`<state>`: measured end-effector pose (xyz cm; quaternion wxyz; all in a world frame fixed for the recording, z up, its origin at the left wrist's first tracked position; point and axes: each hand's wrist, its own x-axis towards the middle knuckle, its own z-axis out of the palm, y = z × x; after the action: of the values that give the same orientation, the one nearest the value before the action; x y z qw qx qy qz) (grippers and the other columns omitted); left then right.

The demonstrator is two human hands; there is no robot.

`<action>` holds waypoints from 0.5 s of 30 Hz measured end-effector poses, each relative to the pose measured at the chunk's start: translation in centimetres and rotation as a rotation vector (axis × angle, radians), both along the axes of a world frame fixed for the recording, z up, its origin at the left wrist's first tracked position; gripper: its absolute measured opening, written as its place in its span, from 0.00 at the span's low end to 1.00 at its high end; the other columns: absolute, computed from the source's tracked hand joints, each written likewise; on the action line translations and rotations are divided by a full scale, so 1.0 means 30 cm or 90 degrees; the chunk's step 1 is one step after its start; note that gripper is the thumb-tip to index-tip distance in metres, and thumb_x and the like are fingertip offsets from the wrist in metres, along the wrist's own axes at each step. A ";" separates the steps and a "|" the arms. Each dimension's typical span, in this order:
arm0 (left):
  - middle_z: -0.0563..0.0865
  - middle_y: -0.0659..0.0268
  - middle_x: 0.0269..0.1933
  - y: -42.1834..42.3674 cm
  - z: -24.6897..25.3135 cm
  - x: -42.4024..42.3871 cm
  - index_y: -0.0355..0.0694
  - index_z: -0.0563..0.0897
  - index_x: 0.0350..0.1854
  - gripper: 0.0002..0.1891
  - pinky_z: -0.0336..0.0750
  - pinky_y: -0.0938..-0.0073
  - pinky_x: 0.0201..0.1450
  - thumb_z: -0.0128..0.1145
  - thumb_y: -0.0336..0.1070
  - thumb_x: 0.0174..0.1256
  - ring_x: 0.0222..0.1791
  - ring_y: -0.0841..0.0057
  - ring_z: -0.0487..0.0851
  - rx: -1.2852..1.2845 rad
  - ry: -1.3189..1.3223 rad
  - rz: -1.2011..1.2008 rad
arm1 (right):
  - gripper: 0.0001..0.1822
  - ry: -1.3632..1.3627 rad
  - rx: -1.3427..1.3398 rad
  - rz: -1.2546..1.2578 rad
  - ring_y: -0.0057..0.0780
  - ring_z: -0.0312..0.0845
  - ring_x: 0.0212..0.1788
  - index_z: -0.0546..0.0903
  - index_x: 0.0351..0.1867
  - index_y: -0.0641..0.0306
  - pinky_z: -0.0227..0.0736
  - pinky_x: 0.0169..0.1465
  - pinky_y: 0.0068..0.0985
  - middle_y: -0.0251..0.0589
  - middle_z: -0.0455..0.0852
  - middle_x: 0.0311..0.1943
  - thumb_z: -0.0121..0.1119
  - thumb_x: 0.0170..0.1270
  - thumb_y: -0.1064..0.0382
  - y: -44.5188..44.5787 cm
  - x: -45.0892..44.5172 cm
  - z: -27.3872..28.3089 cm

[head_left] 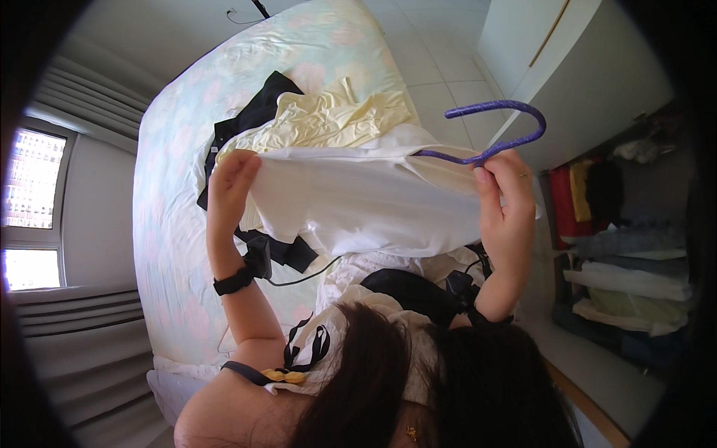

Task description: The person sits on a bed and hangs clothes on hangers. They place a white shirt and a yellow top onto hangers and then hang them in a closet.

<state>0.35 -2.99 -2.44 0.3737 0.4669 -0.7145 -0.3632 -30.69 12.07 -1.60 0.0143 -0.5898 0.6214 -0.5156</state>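
A white garment [369,196] is stretched between my two hands above the bed. My left hand [231,176] pinches its upper left edge between thumb and fingers. At the right end, my right hand [507,185] grips the garment's edge close to the neck of a purple clothes hanger [496,148]. The hanger's hook stands out beyond the cloth, and one arm of it runs into the garment's opening; the rest is hidden by fabric. Just past the white cloth lies a crumpled pale yellow satin garment [330,115], on top of a black garment [260,103].
The bed [173,185] carries a pale floral sheet. On the right stands an open wardrobe with folded clothes [633,291] on shelves and a white door [594,73]. A window [35,179] is at left. A black cable [305,277] runs from a device on my left wrist.
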 end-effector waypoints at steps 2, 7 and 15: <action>0.74 0.76 0.28 -0.027 -0.036 0.023 0.35 0.77 0.36 0.08 0.64 0.87 0.35 0.52 0.35 0.67 0.31 0.88 0.69 0.007 0.081 0.017 | 0.02 -0.002 0.016 0.008 0.37 0.69 0.37 0.77 0.32 0.66 0.58 0.52 0.29 0.39 0.77 0.29 0.53 0.60 0.71 0.005 -0.003 0.001; 0.73 0.75 0.30 -0.033 -0.068 -0.010 0.35 0.75 0.34 0.09 0.62 0.87 0.35 0.49 0.36 0.69 0.32 0.88 0.67 -0.037 0.072 0.058 | 0.01 0.048 -0.009 0.009 0.36 0.68 0.35 0.76 0.32 0.66 0.57 0.52 0.30 0.39 0.77 0.29 0.54 0.60 0.72 -0.003 0.012 -0.008; 0.78 0.58 0.33 -0.021 -0.085 -0.048 0.36 0.77 0.37 0.05 0.69 0.69 0.41 0.51 0.32 0.64 0.36 0.65 0.76 -0.212 -0.327 0.055 | 0.02 0.054 -0.028 -0.017 0.35 0.69 0.34 0.77 0.32 0.65 0.57 0.50 0.29 0.38 0.76 0.27 0.55 0.59 0.72 -0.006 0.016 -0.013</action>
<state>-1.10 -3.61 -4.98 0.2675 0.5054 -0.8149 -0.0950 -30.20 11.88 -1.98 -0.0320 -0.6029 0.6180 -0.5035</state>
